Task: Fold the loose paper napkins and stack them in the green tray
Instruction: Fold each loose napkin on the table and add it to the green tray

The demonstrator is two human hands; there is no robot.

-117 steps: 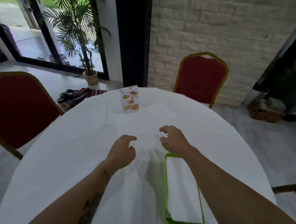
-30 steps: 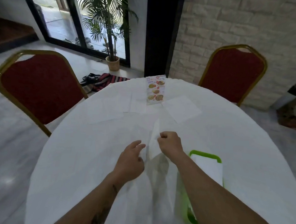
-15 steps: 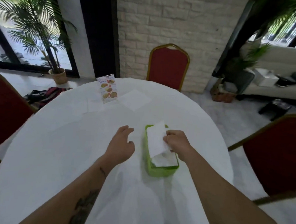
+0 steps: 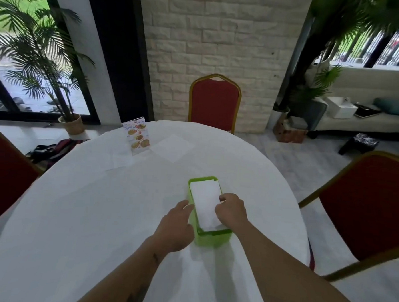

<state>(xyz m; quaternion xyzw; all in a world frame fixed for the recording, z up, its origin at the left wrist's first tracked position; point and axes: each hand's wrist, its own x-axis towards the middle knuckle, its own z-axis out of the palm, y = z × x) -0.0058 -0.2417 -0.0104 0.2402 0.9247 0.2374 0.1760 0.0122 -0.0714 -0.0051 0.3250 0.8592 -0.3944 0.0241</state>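
We had one view only, from a wide-angle camera on the person's head, looking forward and down across the table (image 4: 93, 214). The hands sat close below it, the left hand (image 4: 174, 228) and right hand (image 4: 231, 212) at the tray (image 4: 212, 240), near centre. Farther off it took in a chair (image 4: 214, 100) and the brick wall (image 4: 218, 36), bowed at the edges.

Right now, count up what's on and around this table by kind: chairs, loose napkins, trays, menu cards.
Red chairs: 3, far side, right, left
Loose napkins lying flat on the table: 2, one right of the menu card, one left
Green tray: 1, with folded napkins inside
Menu card: 1
Total: 7
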